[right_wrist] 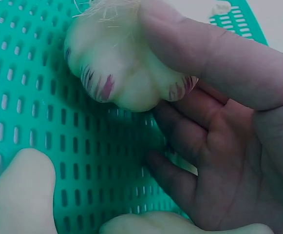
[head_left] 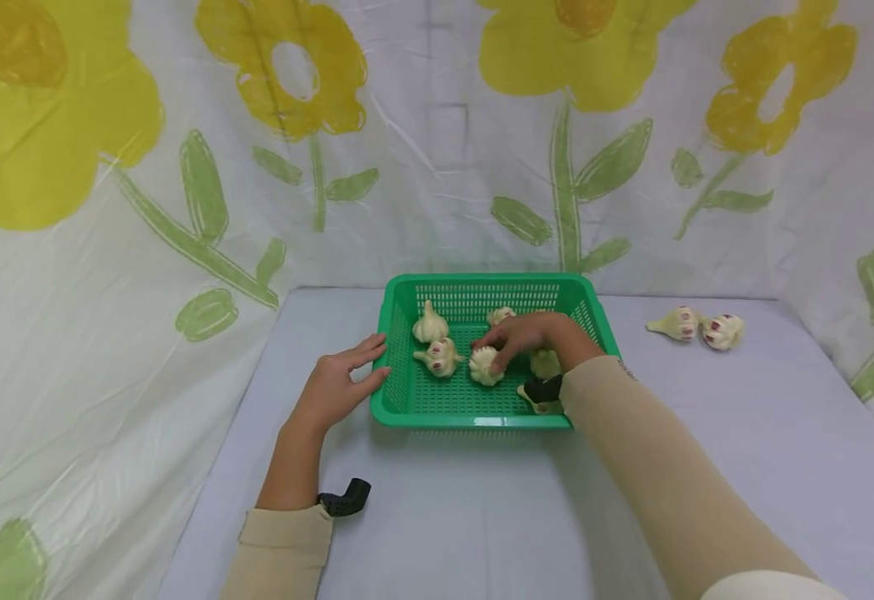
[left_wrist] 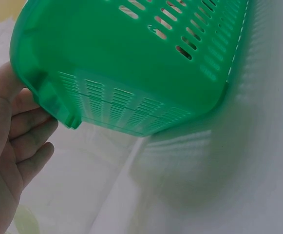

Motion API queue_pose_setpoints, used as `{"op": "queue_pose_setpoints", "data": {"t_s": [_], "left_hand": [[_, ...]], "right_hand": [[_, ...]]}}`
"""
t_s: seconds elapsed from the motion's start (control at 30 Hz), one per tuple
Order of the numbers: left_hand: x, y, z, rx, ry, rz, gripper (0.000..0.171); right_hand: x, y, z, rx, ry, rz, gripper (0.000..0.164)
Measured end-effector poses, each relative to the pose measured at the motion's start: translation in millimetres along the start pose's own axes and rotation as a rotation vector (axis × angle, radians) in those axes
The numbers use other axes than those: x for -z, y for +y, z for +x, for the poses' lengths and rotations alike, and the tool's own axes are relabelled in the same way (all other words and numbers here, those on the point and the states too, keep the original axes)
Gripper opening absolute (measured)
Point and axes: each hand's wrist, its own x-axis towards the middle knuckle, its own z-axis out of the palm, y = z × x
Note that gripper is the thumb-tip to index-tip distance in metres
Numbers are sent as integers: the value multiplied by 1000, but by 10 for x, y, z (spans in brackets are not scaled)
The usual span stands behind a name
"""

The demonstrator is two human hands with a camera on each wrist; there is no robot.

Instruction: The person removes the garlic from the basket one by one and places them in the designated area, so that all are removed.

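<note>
A green plastic basket stands on the table with several garlic bulbs in it. Inside, my right hand pinches a garlic bulb between thumb and fingers. Close up in the right wrist view, this bulb shows purple streaks and fine roots, with the thumb pressed on its side. My left hand is at the basket's left rim, fingers extended and tips touching it. From the left wrist, the fingers reach loosely along the outside of the rim. Two bulbs, one upright garlic and one streaked garlic, lie left of the right hand.
Another garlic bulb lies at the basket's back, and one is partly hidden under the right wrist. Two more garlic bulbs lie on the table at the right. A flower-printed curtain hangs behind and beside the table.
</note>
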Motion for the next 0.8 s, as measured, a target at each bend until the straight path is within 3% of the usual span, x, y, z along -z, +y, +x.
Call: {"op": "queue_pose_setpoints", "data": {"t_s": [0.8], "left_hand": [[22,5,-7,6,-7,-24,45]], "right_hand": [[-8,62,-8,60,18,144,61]]}}
